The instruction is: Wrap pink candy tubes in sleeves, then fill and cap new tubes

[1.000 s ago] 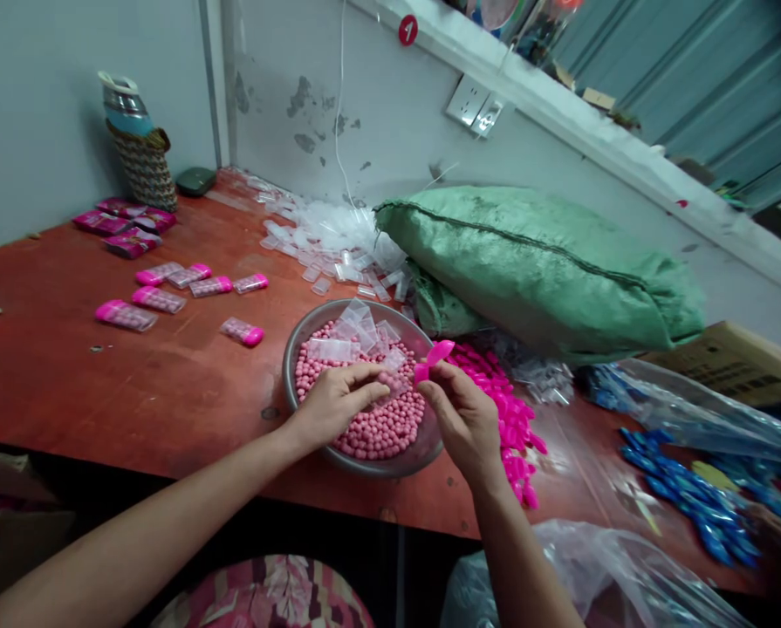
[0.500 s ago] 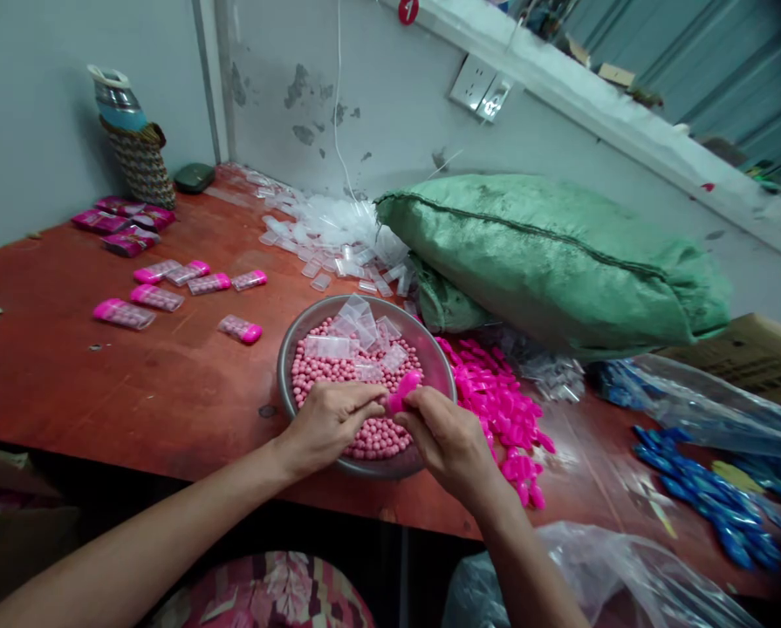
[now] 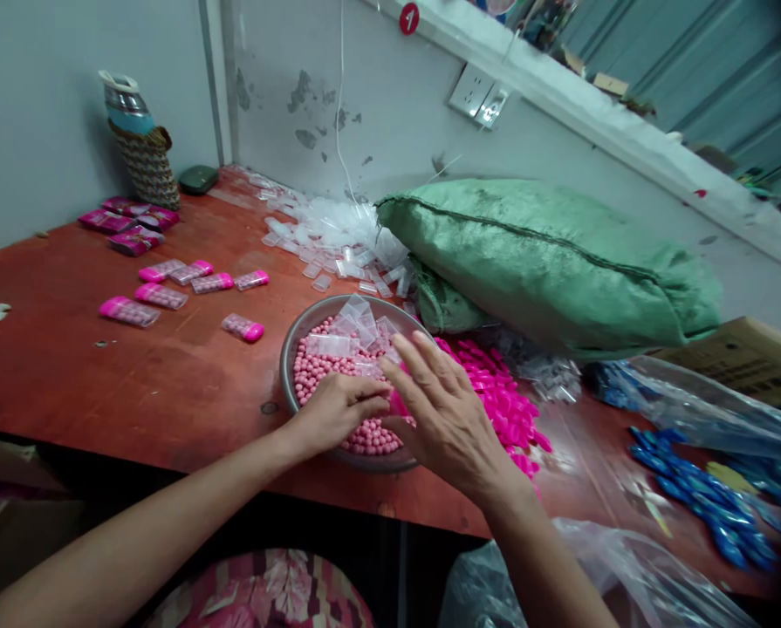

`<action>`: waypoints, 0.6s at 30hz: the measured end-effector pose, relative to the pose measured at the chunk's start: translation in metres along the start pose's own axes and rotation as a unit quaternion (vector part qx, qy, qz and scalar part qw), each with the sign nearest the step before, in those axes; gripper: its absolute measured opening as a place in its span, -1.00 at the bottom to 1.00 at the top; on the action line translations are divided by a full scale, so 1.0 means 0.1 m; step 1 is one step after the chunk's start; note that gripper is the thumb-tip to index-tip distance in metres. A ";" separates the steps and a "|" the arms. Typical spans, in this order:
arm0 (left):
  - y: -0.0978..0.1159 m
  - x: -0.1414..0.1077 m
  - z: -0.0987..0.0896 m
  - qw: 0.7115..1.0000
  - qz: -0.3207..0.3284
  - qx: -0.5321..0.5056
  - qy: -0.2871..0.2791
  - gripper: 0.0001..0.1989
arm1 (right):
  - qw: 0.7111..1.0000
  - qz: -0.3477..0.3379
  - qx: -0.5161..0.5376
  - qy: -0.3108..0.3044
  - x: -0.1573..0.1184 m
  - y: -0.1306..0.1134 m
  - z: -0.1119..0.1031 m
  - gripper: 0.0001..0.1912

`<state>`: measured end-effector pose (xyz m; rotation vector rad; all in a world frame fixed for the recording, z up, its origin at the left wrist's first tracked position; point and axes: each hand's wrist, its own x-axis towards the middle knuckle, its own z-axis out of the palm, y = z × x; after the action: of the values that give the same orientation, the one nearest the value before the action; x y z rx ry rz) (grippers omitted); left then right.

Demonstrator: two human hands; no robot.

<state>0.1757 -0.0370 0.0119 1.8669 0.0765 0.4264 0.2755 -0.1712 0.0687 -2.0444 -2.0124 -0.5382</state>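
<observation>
My left hand [image 3: 341, 412] is over the metal bowl [image 3: 285, 366], its thumb and fingers pinched together at a pink plastic cap [image 3: 398, 403]. Whether a small clear box is attached to that cap cannot be seen behind the fingers. Beside it my right hand [image 3: 446, 423] has its fingers stretched out and apart, palm turned toward the cap and partly covering it. Pink beads [image 3: 315, 371] fill the bowl, with several clear plastic boxes [image 3: 332, 346] lying on top of them. Right of the bowl spreads a heap of loose pink caps [image 3: 504, 397].
Filled pink-capped boxes [image 3: 128, 311] lie on the red table [image 3: 187, 392] at left, near pink packets [image 3: 134, 240] and a bottle [image 3: 142, 161]. Clear boxes [image 3: 347, 249] pile behind the bowl. A green sack [image 3: 547, 253] and blue pieces [image 3: 697, 488] are at right.
My right hand has let go of the pink cap and spread its fingers in front of it. My left hand stays pinched in nearly the same place.
</observation>
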 end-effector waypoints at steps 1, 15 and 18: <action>0.00 0.00 0.00 1.000 -0.003 -0.016 0.002 -0.78 | 1.000 -0.021 -0.008 -0.016 0.03 -0.01 -0.04 -0.48; -0.08 0.08 -0.02 0.977 -0.076 -0.162 0.116 -0.80 | 0.986 0.137 -0.052 0.083 -0.03 -0.06 0.61 -0.34; -0.08 0.08 -0.03 0.977 -0.077 -0.161 0.118 -0.82 | 0.984 0.139 -0.049 0.098 0.00 -0.05 0.65 -0.36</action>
<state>0.1838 -0.0296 0.0074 1.4744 0.2937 0.5173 0.2768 -0.1448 0.0092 -2.1842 -1.5877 -0.7588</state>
